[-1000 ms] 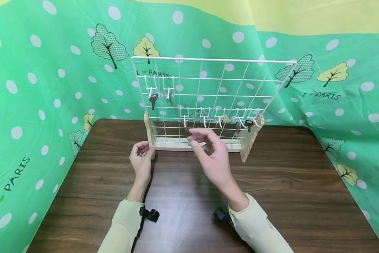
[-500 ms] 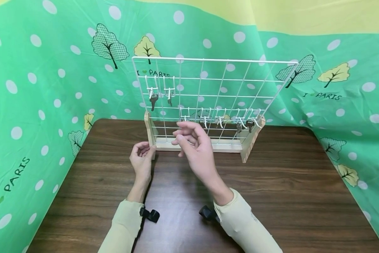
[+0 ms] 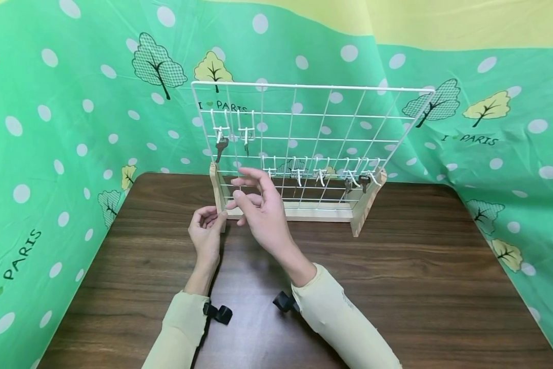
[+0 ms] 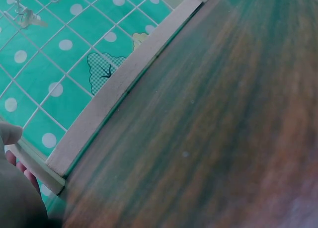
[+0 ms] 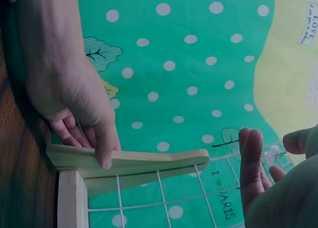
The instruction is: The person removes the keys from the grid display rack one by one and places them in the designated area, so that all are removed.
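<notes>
A white wire grid rack (image 3: 313,88) stands upright in wooden feet. My left hand (image 3: 206,236) grips its left wooden side post (image 3: 216,187) low down; in the right wrist view the thumb lies on one face of that post (image 5: 164,160) and the fingers behind it. My right hand (image 3: 264,215) is in the air before the lower left of the grid, fingers loosely bent, holding nothing. Above it, a dark key (image 3: 221,148) hangs on the upper left hook, with a smaller key (image 3: 246,148) on the hook beside it.
Several white hooks (image 3: 298,177) line a lower wire, and another dark key (image 3: 364,183) hangs at its right end. The rack's wooden base bar (image 3: 318,212) rests on a dark wooden table (image 3: 424,266). Green dotted cloth (image 3: 465,118) surrounds the table.
My right hand has moved left, from the middle of the rack toward its left part. The upper left keys hang at slightly different angles. My left hand stays on the post.
</notes>
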Tool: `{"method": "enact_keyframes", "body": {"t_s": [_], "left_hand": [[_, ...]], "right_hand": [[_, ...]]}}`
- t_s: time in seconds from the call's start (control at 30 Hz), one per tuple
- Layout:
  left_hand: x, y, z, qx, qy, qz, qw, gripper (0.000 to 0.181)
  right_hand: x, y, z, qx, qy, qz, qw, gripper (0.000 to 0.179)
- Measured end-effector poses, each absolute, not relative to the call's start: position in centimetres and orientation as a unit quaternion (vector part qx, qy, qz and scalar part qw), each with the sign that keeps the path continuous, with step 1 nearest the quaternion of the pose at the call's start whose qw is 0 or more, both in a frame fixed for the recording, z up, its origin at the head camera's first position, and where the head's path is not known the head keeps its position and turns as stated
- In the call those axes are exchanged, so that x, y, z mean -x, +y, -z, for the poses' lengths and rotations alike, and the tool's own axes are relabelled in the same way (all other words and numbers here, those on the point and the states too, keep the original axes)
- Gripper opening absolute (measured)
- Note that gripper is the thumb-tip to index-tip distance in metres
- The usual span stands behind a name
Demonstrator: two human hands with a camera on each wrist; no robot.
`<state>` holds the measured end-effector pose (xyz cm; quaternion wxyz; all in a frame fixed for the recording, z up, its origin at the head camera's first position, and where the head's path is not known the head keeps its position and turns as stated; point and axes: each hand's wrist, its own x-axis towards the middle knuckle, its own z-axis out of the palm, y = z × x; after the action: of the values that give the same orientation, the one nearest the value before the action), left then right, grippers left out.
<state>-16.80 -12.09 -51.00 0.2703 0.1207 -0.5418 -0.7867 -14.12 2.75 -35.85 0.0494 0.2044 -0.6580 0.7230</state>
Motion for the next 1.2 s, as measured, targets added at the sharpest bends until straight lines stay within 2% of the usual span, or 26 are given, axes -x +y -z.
{"method": "enact_keyframes", "body": {"t_s": [0.6,1.2], "left_hand": [[16.8,-12.1,50.8,-0.110,-0.528,0.797,0.271,0.028],[16.9,-12.1,50.7,-0.113,-0.536,0.792,0.271,0.025]], "right_hand": [[16.3,1.1,35.3,-0.241,-0.623,-0.744,0.033,0.059],[17.8,0.2,34.5,-0.203,-0.589,-0.782,0.029,0.056]]}}
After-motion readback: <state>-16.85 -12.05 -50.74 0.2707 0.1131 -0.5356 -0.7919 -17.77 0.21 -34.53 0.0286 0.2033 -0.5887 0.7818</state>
